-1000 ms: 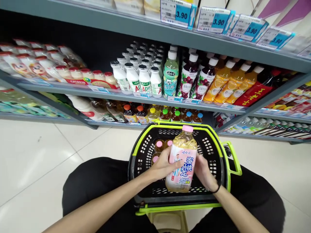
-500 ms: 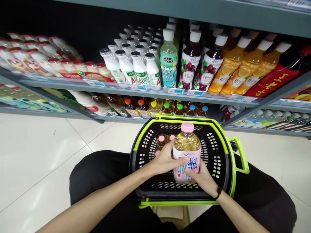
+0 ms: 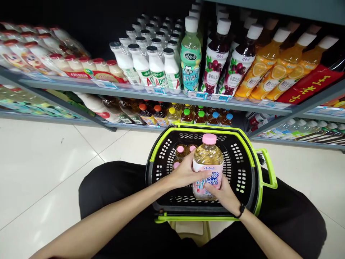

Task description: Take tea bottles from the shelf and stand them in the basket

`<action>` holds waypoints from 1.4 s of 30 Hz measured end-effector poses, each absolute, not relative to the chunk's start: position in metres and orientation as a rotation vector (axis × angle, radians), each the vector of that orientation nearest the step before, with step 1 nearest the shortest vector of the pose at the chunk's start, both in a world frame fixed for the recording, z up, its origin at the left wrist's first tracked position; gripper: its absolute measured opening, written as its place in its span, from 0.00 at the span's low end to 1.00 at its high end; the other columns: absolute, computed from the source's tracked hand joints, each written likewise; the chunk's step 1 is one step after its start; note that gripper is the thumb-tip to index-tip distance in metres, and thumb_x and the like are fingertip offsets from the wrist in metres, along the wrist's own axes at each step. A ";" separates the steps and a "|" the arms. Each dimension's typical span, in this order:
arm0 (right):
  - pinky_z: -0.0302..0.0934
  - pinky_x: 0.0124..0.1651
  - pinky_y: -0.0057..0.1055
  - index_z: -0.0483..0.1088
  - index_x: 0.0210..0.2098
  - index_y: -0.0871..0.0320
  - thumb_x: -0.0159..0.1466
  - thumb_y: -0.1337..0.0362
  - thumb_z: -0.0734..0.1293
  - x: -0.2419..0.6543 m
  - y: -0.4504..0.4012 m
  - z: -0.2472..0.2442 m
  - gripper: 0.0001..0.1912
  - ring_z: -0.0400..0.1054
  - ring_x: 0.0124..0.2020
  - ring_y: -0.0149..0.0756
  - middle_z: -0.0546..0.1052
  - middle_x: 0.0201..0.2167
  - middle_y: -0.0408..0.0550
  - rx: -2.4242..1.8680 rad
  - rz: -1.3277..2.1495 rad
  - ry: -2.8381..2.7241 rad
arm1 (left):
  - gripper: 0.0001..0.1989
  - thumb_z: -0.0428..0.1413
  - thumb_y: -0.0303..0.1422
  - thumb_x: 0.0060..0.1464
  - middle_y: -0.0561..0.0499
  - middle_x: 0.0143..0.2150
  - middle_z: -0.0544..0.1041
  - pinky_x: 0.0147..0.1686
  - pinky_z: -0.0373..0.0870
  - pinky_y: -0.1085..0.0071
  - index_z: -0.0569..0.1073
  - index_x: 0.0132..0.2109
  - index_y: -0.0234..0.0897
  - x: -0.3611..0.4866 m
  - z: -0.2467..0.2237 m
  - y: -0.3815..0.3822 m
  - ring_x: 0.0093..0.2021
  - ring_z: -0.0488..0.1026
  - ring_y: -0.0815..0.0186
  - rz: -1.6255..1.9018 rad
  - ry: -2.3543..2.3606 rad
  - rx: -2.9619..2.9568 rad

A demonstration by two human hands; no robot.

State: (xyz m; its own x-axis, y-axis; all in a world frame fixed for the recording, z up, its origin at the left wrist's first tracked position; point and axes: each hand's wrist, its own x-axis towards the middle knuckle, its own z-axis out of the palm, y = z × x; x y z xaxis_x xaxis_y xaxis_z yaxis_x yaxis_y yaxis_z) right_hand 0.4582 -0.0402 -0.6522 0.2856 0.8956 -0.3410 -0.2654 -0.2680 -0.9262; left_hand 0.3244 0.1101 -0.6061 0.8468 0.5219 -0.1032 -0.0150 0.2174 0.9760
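A pink-capped bottle (image 3: 207, 167) with amber liquid and a pink label stands upright between my two hands, above the basket. My left hand (image 3: 185, 172) wraps its left side, thumb across the label. On the lower right side, my right hand (image 3: 225, 194) grips it, thumb on the label and a black band at the wrist. Beneath is a black basket (image 3: 244, 201) with green rims and a green handle (image 3: 269, 169). Several more pink-capped bottles (image 3: 181, 150) stand inside it at the left, partly hidden by my left hand.
A shelf (image 3: 167, 98) beyond the basket holds white bottles (image 3: 157, 70), a green bottle (image 3: 191, 57), grape bottles (image 3: 215, 59) and orange bottles (image 3: 272, 68). Small capped bottles (image 3: 186, 116) stand lower. A stool (image 3: 194, 237) shows under the basket between my legs.
The view has shifted slightly, so the shelf bottles appear higher and larger and the basket a little higher. Both hands keep their hold on the bottle, which looks almost unmoved over the basket.
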 end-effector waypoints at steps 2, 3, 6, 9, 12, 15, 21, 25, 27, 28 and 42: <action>0.72 0.55 0.42 0.69 0.54 0.56 0.56 0.53 0.80 0.458 -0.041 -0.654 0.31 0.76 0.50 0.47 0.80 0.51 0.53 -1.392 1.281 -0.636 | 0.32 0.69 0.35 0.53 0.39 0.57 0.78 0.52 0.75 0.64 0.68 0.61 0.30 0.325 -0.606 0.110 0.52 0.78 0.58 0.389 0.467 1.303; 0.72 0.55 0.42 0.69 0.54 0.57 0.56 0.53 0.80 0.458 -0.041 -0.655 0.31 0.76 0.50 0.46 0.80 0.51 0.53 -1.389 1.287 -0.634 | 0.32 0.69 0.36 0.53 0.39 0.57 0.78 0.52 0.75 0.63 0.68 0.61 0.30 0.325 -0.606 0.110 0.51 0.78 0.58 0.384 0.469 1.296; 0.72 0.55 0.43 0.68 0.54 0.58 0.57 0.52 0.80 0.458 -0.043 -0.659 0.32 0.76 0.49 0.46 0.80 0.51 0.54 -1.375 1.292 -0.634 | 0.32 0.69 0.39 0.53 0.39 0.56 0.79 0.52 0.75 0.63 0.69 0.60 0.30 0.326 -0.606 0.109 0.52 0.78 0.57 0.371 0.452 1.276; 0.72 0.55 0.42 0.69 0.55 0.59 0.58 0.51 0.79 0.459 -0.045 -0.662 0.32 0.76 0.49 0.44 0.79 0.51 0.54 -1.369 1.284 -0.661 | 0.33 0.70 0.40 0.53 0.39 0.56 0.78 0.52 0.75 0.63 0.68 0.60 0.31 0.326 -0.607 0.108 0.52 0.78 0.57 0.364 0.467 1.281; 0.72 0.55 0.41 0.69 0.55 0.58 0.59 0.51 0.79 0.459 -0.046 -0.662 0.31 0.76 0.48 0.43 0.80 0.51 0.54 -1.370 1.271 -0.685 | 0.35 0.71 0.40 0.51 0.39 0.55 0.78 0.53 0.75 0.62 0.67 0.60 0.30 0.326 -0.607 0.107 0.52 0.77 0.57 0.350 0.499 1.280; 0.71 0.57 0.41 0.69 0.55 0.57 0.60 0.51 0.78 0.460 -0.046 -0.661 0.30 0.76 0.51 0.44 0.79 0.54 0.55 -1.365 1.269 -0.692 | 0.36 0.71 0.40 0.50 0.39 0.55 0.78 0.53 0.75 0.62 0.67 0.60 0.30 0.326 -0.608 0.107 0.52 0.77 0.56 0.345 0.501 1.270; 0.70 0.59 0.43 0.67 0.56 0.58 0.60 0.50 0.78 0.460 -0.047 -0.664 0.32 0.75 0.53 0.45 0.78 0.56 0.56 -1.364 1.265 -0.706 | 0.34 0.71 0.40 0.50 0.40 0.53 0.79 0.48 0.75 0.64 0.67 0.58 0.31 0.328 -0.608 0.106 0.48 0.78 0.58 0.361 0.499 1.284; 0.70 0.58 0.43 0.67 0.57 0.58 0.61 0.51 0.77 0.460 -0.049 -0.666 0.31 0.75 0.52 0.45 0.78 0.56 0.57 -1.368 1.262 -0.732 | 0.32 0.70 0.40 0.51 0.39 0.54 0.78 0.50 0.75 0.63 0.67 0.57 0.31 0.327 -0.608 0.106 0.48 0.78 0.58 0.379 0.478 1.311; 0.71 0.58 0.43 0.67 0.57 0.58 0.61 0.52 0.77 0.460 -0.049 -0.667 0.31 0.76 0.52 0.45 0.78 0.55 0.56 -1.359 1.258 -0.747 | 0.32 0.69 0.39 0.52 0.39 0.55 0.77 0.52 0.75 0.61 0.67 0.58 0.31 0.326 -0.609 0.106 0.50 0.77 0.57 0.394 0.456 1.383; 0.71 0.57 0.43 0.67 0.56 0.58 0.61 0.52 0.78 0.460 -0.050 -0.667 0.30 0.76 0.52 0.45 0.78 0.55 0.56 -1.349 1.253 -0.754 | 0.33 0.69 0.39 0.53 0.38 0.56 0.77 0.53 0.75 0.60 0.66 0.59 0.30 0.326 -0.609 0.106 0.51 0.77 0.57 0.406 0.437 1.434; 0.69 0.61 0.44 0.68 0.60 0.58 0.60 0.58 0.78 0.463 -0.051 -0.664 0.32 0.76 0.53 0.46 0.78 0.56 0.56 -1.316 1.213 -0.877 | 0.38 0.68 0.35 0.52 0.39 0.57 0.76 0.57 0.74 0.61 0.61 0.64 0.32 0.323 -0.605 0.106 0.56 0.76 0.55 0.455 0.302 1.692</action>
